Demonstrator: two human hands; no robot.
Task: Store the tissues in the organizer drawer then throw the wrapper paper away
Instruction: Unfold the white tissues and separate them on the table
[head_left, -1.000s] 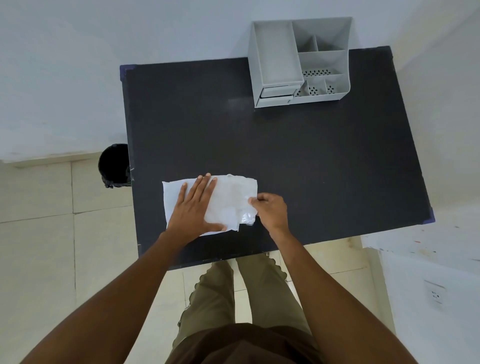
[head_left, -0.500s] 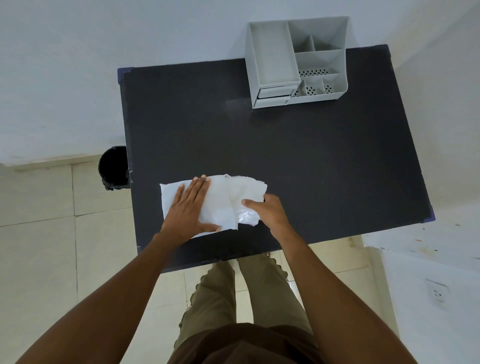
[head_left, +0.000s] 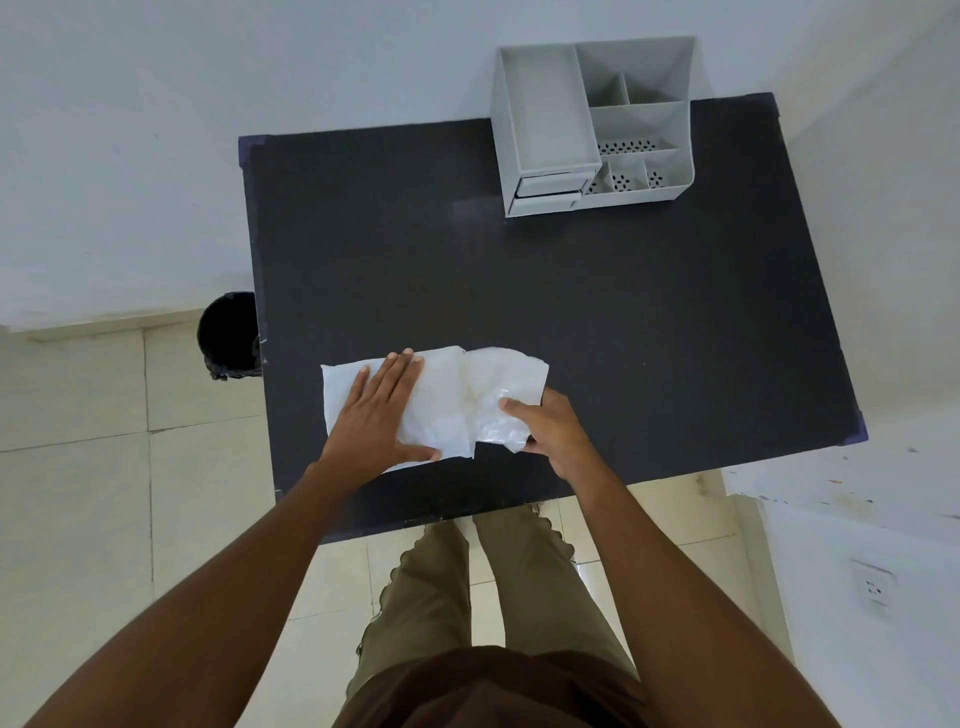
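Note:
A white stack of tissues (head_left: 441, 405) lies on the near part of the black table (head_left: 571, 312). My left hand (head_left: 379, 415) rests flat on its left half, fingers spread. My right hand (head_left: 550, 426) pinches the crinkly clear wrapper (head_left: 504, 400), which sticks out past the right end of the tissues. The grey organizer (head_left: 592, 124) stands at the table's far edge. Its small drawers (head_left: 548, 189) at the lower left front look closed.
A black waste bin (head_left: 226, 332) stands on the tiled floor beside the table's left edge. A white wall runs behind the table, and a white ledge with a socket (head_left: 875, 587) is at the right. My legs are below the near edge.
My right hand has drawn the wrapper to the right, so more of it shows beyond the tissues. My left hand has stayed pressed on the stack.

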